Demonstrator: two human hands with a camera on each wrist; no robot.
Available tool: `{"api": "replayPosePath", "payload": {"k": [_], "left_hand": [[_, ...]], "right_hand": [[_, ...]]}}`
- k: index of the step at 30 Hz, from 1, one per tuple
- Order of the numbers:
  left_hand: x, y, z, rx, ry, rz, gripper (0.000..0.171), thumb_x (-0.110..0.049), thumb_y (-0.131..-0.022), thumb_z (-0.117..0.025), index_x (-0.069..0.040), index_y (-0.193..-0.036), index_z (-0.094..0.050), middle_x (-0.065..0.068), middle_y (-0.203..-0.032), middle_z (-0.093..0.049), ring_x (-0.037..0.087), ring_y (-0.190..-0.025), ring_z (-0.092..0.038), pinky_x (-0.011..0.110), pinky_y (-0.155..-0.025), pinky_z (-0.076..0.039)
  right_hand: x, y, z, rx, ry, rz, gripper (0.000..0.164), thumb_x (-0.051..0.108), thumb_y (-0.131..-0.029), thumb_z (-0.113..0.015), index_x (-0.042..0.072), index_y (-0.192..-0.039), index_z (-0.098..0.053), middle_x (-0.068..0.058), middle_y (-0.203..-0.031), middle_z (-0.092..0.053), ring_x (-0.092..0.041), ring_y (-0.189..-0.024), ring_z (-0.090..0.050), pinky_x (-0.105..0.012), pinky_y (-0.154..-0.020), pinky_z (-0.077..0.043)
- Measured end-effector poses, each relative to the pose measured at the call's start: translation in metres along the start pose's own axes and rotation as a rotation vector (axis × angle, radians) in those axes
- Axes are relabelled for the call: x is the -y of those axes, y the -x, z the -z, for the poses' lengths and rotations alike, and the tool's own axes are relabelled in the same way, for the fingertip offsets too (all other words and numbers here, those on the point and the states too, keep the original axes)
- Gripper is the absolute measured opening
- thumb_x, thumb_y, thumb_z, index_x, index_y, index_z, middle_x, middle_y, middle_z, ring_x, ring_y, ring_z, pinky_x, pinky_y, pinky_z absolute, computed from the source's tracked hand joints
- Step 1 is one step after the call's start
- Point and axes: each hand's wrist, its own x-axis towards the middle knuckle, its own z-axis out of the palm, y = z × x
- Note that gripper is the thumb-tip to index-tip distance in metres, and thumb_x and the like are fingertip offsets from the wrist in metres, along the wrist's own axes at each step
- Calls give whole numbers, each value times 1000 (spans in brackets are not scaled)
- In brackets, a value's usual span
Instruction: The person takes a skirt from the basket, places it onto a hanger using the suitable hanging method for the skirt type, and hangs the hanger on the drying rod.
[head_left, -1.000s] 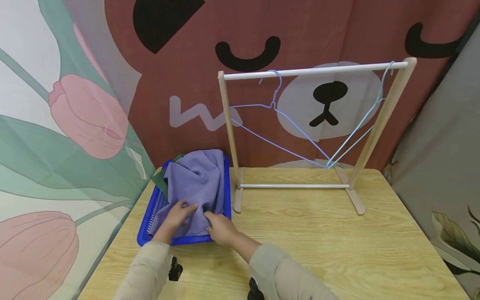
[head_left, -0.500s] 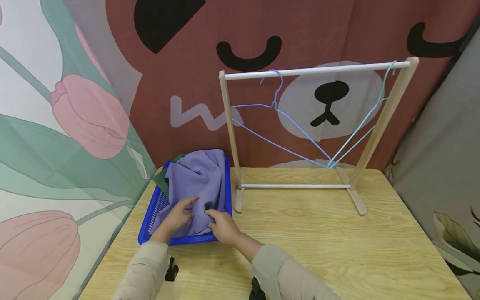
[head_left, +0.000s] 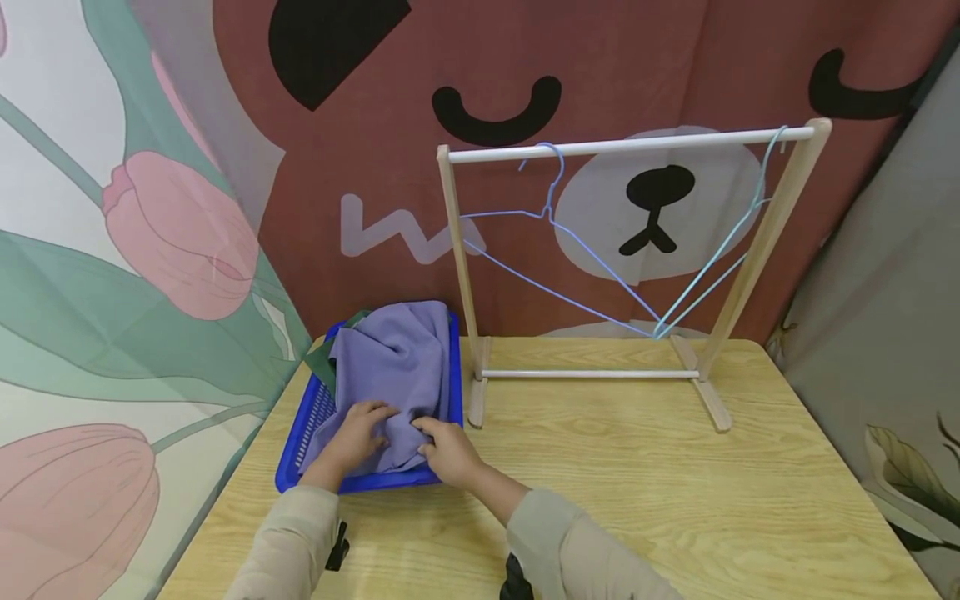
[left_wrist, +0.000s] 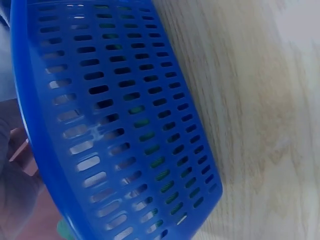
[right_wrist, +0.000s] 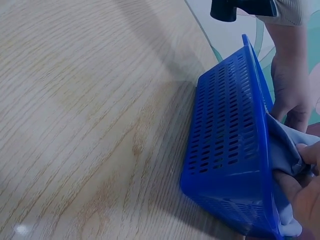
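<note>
And here's the purple cloth (head_left: 397,354), heaped in the blue basket (head_left: 390,481), right beneath both hands and stretching lengthwise from the basket's near rim to its far end. Neither hand is nearer; both touch it. The right hand (head_left: 452,455), by the basket's near right corner, pinches a fold; the left hand (head_left: 356,437), inside the near rim, rests with thumb and forefinger apart.
</note>
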Motion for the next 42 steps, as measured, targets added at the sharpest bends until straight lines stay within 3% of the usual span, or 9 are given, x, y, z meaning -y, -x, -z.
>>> {"api": "replayPosePath", "payload": {"k": [3, 9, 13, 21, 27, 31, 38, 42], "left_hand": [[0, 0, -1, -37, -19, -27, 33, 6, -68, -71, 2, -99, -64, 19, -101, -59, 40, -98, -52, 50, -85, -42], [-3, 0, 1, -65, 22, 49, 19, 4, -74, -67, -1, -92, -63, 13, -92, -61, 31, -90, -58, 43, -80, -46], [-8, 0, 0, -103, 50, 42, 17, 5, -77, -64, -1, -92, -60, 14, -91, -59, 32, -88, -57, 44, -77, -46], [-13, 1, 0, -231, 70, 73, 17, 4, -80, -63, -1, -96, -60, 15, -96, -61, 33, -93, -58, 45, -80, -46], [-16, -3, 5, -353, 102, 34, 16, 6, -77, -64, 2, -92, -62, 17, -92, -62, 33, -89, -59, 45, -78, -47], [-19, -3, 8, -421, 122, 18, 16, 6, -75, -67, 2, -90, -64, 16, -89, -63, 31, -85, -61, 44, -75, -48], [-27, -4, 13, -422, 160, 11, 16, 4, -76, -67, 0, -91, -65, 15, -89, -63, 30, -86, -60, 42, -75, -48], [-31, -6, 14, -438, 168, -5, 16, 5, -74, -69, 0, -89, -65, 13, -87, -63, 27, -83, -60, 41, -73, -48]], "right_hand": [[-2, 1, 1, -15, -7, 10, 33, -3, -81, -62, -2, -113, -60, -18, -109, -63, -28, -103, -60, -32, -82, -50], [-7, 3, 6, -70, -67, 15, 32, -6, -78, -63, -5, -110, -60, -19, -105, -64, -29, -97, -61, -34, -80, -50], [-10, 5, 12, -95, -71, 6, 31, -5, -78, -63, -6, -109, -60, -20, -102, -64, -30, -94, -61, -34, -79, -50], [-10, 6, 21, -112, -112, 3, 29, -6, -79, -62, -7, -107, -59, -19, -96, -65, -27, -87, -61, -28, -71, -50], [-7, 5, 28, -148, -168, -9, 25, -6, -78, -63, -6, -103, -60, -18, -89, -65, -24, -79, -61, -22, -66, -48], [-6, 4, 34, -153, -234, -36, 22, -6, -78, -63, -4, -99, -60, -18, -87, -66, -25, -81, -63, -24, -69, -50], [-8, 6, 45, -156, -318, -83, 19, -5, -79, -63, -4, -98, -60, -18, -87, -64, -29, -84, -62, -30, -73, -51], [-9, 8, 49, -173, -368, -124, 18, -4, -79, -63, -4, -96, -58, -17, -87, -63, -24, -83, -61, -28, -71, -51]]}}
